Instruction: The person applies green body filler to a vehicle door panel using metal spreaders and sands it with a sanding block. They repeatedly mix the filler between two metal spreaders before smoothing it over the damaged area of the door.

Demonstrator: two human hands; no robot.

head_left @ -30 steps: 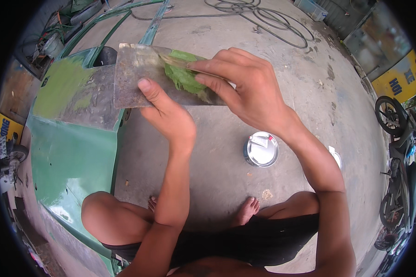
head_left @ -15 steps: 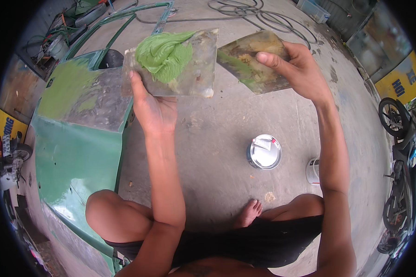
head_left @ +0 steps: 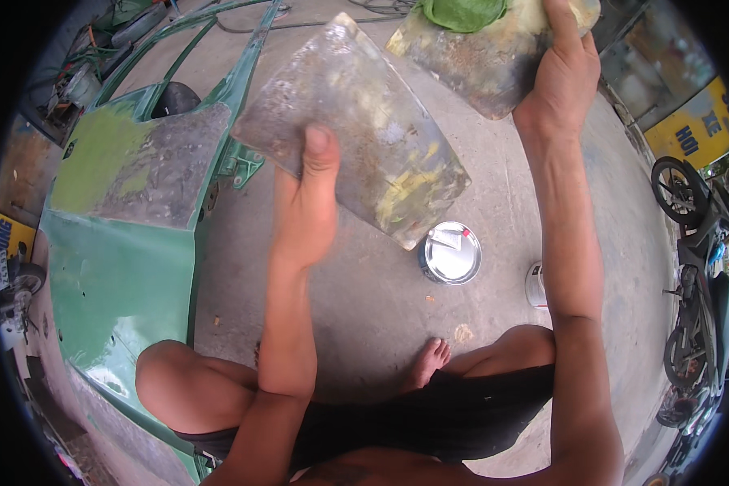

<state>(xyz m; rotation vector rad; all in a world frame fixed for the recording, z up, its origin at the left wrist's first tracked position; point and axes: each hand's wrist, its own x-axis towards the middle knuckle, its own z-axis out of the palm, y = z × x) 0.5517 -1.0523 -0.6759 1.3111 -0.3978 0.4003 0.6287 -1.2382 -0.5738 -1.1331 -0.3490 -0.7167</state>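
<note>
My left hand (head_left: 306, 190) grips a flat rectangular putty board (head_left: 352, 121), thumb on top. Its stained grey face has yellowish smears and no lump of putty. Higher up and to the right, my right hand (head_left: 563, 85) is closed on a putty spreader (head_left: 482, 73). A thick mound of green putty (head_left: 464, 12) sits on that spreader, partly cut off by the top of the picture. The two plates are close together at their facing edges. On my left lies a green car door (head_left: 125, 263), with putty spread over part of its grey sanded patch (head_left: 182, 166).
A round tin (head_left: 452, 263) with a small tube on its lid stands on the concrete floor before me. Another tin (head_left: 535, 285) is partly behind my right forearm. Motorbikes (head_left: 688, 308) line the right side. A dark hose (head_left: 324, 24) lies at the back.
The green putty has passed from the left board to the right spreader. The left board has swung round and moved right; the right spreader has risen and moved right.
</note>
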